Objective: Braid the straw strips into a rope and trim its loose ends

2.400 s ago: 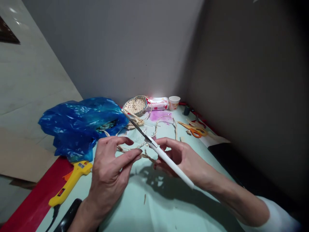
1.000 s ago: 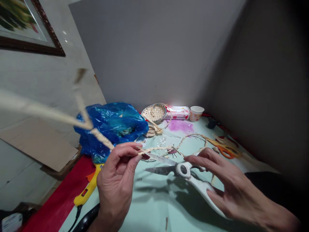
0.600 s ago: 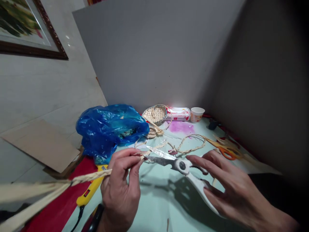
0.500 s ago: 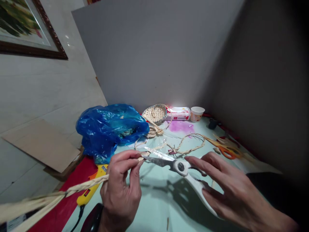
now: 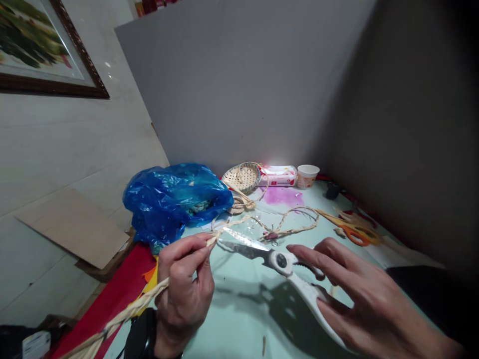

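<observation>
My left hand [image 5: 187, 286] pinches a pale braided straw cord [image 5: 136, 301] between thumb and fingers. The cord trails from the fist down to the lower left, and a thin end runs past the fingertips toward the table. In my right hand [image 5: 348, 284] is a pair of white-handled scissors [image 5: 282, 263], fingers in the handle loops. The blades stand a little apart, their tips close to the cord just right of my left fingertips. Whether a blade touches the cord, I cannot tell.
Behind my left hand lies a blue plastic bag [image 5: 172, 199]. Farther back are a small woven basket [image 5: 243, 178], a pink-and-white packet [image 5: 279, 176] and a paper cup [image 5: 307, 176]. Orange-handled scissors [image 5: 355, 235] and a loop of braided cord [image 5: 295, 230] lie on the pale table [image 5: 239, 319].
My left hand has shifted slightly left and down, drawing the cord's end away from between the blade tips. The scissors stay nearly in place. The trailing cord hangs lower, and the view has turned slightly.
</observation>
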A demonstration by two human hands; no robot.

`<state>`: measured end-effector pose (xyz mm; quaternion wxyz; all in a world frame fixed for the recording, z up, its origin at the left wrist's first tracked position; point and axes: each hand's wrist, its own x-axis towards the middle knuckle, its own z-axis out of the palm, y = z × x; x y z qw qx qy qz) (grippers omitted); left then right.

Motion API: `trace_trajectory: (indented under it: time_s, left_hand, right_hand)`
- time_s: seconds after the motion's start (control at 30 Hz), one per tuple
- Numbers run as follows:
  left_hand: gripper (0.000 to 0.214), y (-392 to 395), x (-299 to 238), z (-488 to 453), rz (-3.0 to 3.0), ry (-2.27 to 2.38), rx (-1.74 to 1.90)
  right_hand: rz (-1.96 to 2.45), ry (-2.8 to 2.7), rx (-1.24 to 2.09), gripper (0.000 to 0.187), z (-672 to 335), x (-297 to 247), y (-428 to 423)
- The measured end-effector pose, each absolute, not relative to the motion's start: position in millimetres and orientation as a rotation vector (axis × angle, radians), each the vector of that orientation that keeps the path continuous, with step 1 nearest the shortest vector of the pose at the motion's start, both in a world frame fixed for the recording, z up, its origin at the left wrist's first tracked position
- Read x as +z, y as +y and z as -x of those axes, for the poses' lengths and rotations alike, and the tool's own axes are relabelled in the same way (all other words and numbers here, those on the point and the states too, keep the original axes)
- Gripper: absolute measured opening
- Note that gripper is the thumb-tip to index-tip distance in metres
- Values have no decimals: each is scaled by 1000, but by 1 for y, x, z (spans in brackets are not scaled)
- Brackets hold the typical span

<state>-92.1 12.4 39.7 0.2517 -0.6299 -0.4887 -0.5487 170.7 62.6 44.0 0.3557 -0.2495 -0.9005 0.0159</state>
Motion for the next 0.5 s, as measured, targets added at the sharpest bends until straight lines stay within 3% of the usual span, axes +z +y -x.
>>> trace_trajectory:
  time_s: [0.27, 0.5]
  left_hand:
    - [28, 3, 40, 90, 1812, -1335, -1258]
    - [24, 7, 33, 91, 1946, -1354, -1349]
  right_hand:
    - [706, -2408, 63, 44, -171, 46, 62]
    - [799, -2440, 80, 45, -166, 48, 56]
